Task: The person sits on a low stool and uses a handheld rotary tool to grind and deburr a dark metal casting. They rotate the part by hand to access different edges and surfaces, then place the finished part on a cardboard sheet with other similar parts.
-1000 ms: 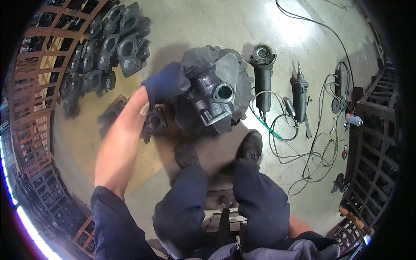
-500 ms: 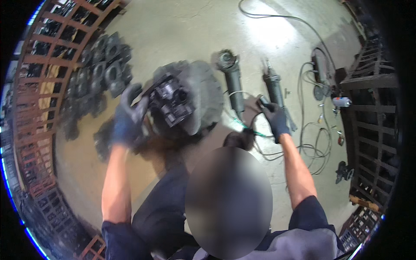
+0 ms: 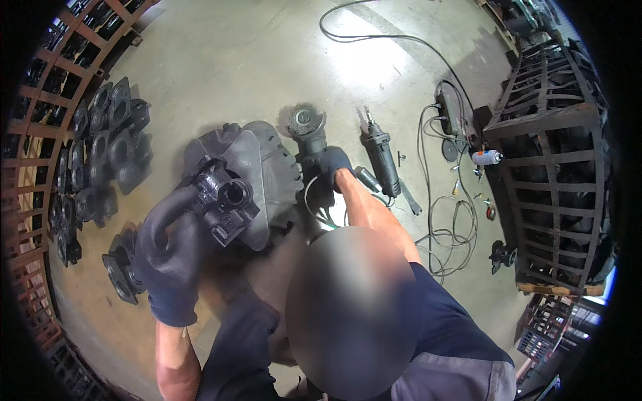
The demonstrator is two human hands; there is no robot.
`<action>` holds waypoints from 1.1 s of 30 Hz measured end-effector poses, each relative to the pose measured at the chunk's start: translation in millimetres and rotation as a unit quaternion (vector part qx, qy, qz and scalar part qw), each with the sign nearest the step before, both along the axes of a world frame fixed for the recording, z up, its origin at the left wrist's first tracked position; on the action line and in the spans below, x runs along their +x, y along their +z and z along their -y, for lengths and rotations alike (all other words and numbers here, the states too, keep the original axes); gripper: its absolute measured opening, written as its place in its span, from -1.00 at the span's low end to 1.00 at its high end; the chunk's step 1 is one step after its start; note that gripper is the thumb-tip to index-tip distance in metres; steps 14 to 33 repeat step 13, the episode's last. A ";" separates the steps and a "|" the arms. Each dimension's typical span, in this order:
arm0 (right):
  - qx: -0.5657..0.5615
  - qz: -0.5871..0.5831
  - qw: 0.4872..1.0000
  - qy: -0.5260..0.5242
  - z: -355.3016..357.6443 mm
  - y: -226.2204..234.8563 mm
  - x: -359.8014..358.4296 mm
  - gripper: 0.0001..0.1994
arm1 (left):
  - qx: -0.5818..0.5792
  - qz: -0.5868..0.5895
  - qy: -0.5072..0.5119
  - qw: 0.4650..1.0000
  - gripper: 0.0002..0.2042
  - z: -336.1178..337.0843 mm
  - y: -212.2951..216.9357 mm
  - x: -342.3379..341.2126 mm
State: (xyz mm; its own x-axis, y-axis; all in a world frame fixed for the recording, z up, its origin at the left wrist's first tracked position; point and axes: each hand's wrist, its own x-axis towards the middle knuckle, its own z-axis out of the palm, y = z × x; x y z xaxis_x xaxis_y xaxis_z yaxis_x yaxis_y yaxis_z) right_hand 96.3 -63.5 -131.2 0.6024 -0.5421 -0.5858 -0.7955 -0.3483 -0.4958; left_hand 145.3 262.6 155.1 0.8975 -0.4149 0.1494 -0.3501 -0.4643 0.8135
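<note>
A black metal casting [image 3: 219, 219] with a round opening rests on a dark, broad base [image 3: 252, 160] with a notched rim. My left hand [image 3: 170, 247], in a dark glove, grips the casting's left side, its fingers curled round the edge. To the right of the base lies an angle grinder [image 3: 311, 146] with a round wire brush [image 3: 304, 119] at its far end. Gloved as well, my right hand [image 3: 336, 165] is closed round the grinder's body. A short dark cylinder [image 3: 366, 178] sits just right of that hand.
A straight grinder [image 3: 381, 160] and a flat bar [image 3: 411, 199] lie farther right. Beyond them are looped cables [image 3: 445, 230], a power strip [image 3: 449, 117] and a spray can [image 3: 487, 157]. Several black castings [image 3: 100, 150] cover the left floor. Metal crates [image 3: 60, 63] flank both sides.
My right hand has moved left from beside the short cylinder and taken hold of the angle grinder. My left hand, earlier open beside the casting, now grips it. The view has shifted right.
</note>
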 end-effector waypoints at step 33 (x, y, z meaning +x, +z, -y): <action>0.295 0.292 0.904 -0.103 -41.8 187.8 -129.9 -0.45 | 0.135 0.169 -0.332 0.918 -0.64 39.9 -31.3 -85.7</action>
